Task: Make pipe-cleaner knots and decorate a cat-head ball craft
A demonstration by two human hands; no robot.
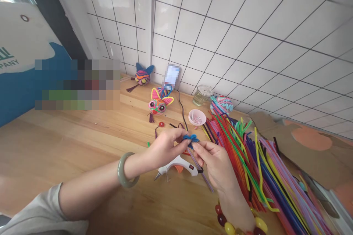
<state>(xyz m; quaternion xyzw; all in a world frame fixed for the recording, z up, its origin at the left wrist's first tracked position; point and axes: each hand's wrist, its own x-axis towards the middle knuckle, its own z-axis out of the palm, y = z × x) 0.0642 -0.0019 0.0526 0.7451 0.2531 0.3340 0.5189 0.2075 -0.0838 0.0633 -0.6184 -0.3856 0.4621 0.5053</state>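
Observation:
A small blue flower shape (192,137), apparently bent from fuzzy pipe cleaner, is held up over the table between both hands. My left hand (169,145), with a pale green bangle on the wrist, pinches its left side between thumb and fingers. From the right, my right hand (216,161), wearing a bracelet of large beads, grips its lower right edge with the fingertips. Just beneath the hands lies a white hot glue gun (179,161), its metal nozzle pointing left. The fingers cover part of the flower shape.
A large pile of coloured pipe cleaners (256,169) spreads along the right. Behind the hands stand a pink bowl (197,117), a lidded glass (202,95), a colourful cat-faced figure (157,105), a blue-eared figure (143,75) and a phone (171,77). Cardboard (278,143) lies far right.

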